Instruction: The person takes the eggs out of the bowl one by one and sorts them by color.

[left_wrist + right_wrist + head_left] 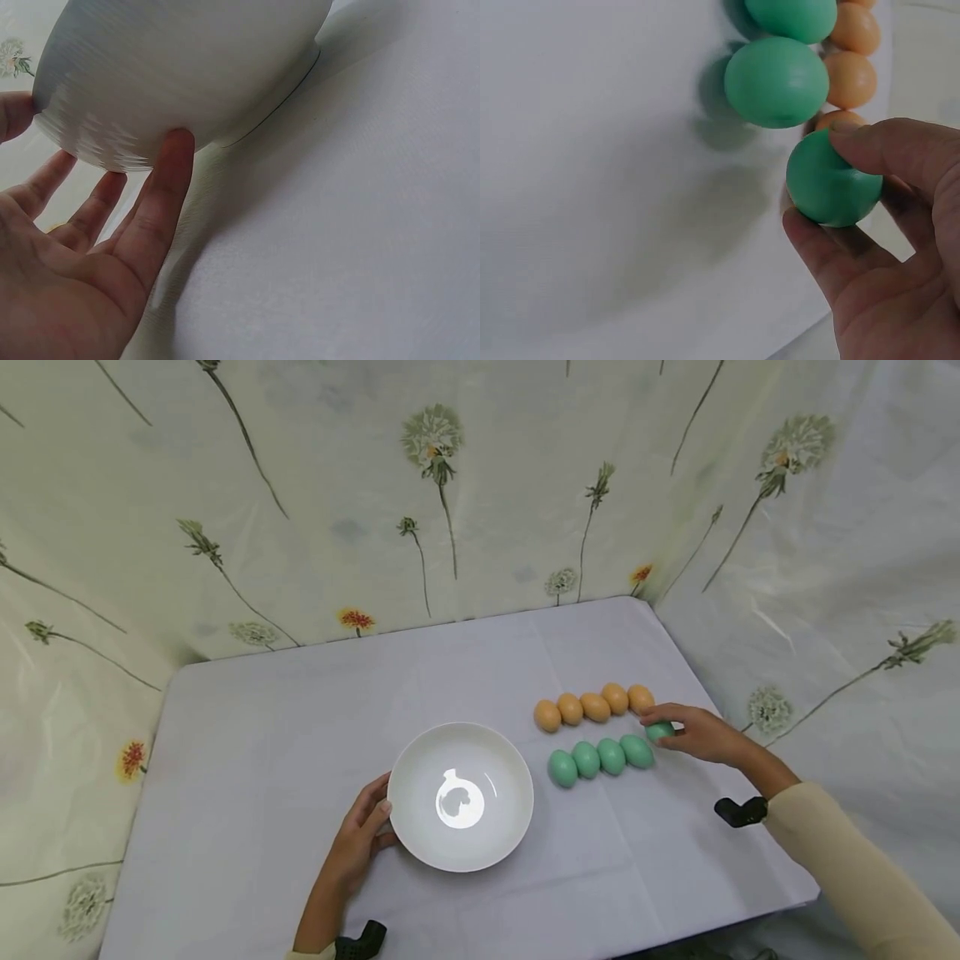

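At the left side of a white bowl (412,827) is my left hand (360,831), holding it by the rim and outer wall. In the left wrist view my spread fingertips touch the bowl (187,75) around its side. My right hand (701,735) pinches a green egg (829,184) between thumb and fingers. That egg is at the right end of a row of green eggs (611,756), slightly off from the others. Behind them lies a row of orange eggs (596,707), the rightmost close to my right fingertips. The bowl's inside shows only a bright reflection.
A white cloth covers the table (262,760). Its back edge meets a flower-printed curtain (495,527), which also hangs along both sides. Both egg rows lie to the right of the bowl. Small black devices sit at both wrists.
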Demonstrator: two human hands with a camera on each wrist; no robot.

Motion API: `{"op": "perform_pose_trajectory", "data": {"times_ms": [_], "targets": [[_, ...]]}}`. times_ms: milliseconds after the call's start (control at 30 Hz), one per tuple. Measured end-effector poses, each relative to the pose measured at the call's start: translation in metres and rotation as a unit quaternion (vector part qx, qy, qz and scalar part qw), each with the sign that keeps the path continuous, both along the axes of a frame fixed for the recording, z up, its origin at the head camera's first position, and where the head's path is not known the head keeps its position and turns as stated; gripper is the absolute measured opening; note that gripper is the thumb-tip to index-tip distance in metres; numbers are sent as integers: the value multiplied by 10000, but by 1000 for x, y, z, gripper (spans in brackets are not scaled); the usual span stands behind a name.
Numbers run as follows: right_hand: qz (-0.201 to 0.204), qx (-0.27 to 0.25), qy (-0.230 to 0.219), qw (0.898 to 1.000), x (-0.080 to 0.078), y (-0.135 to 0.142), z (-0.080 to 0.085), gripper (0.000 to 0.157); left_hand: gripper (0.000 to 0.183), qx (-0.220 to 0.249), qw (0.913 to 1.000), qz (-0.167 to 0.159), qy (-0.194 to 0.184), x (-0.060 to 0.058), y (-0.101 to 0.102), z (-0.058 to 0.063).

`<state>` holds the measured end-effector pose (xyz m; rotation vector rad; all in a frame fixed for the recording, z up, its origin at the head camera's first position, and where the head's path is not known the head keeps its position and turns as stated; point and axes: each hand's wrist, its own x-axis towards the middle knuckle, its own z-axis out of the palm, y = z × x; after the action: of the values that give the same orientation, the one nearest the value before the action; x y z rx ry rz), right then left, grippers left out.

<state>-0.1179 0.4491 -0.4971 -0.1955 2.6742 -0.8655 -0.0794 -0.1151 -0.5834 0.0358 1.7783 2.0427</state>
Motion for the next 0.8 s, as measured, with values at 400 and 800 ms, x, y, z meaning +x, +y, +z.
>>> {"op": "perform_pose_trajectory", "data": {"times_ms": [400,800], "targets": [[-5,86,-149,9999,-4,12,-26,40,47,31,10000,21,12,0,-1,1],[-82,-55,-316,9995,-2,13,-35,47,48,75,10000,-6,42,0,-3,1]]}}
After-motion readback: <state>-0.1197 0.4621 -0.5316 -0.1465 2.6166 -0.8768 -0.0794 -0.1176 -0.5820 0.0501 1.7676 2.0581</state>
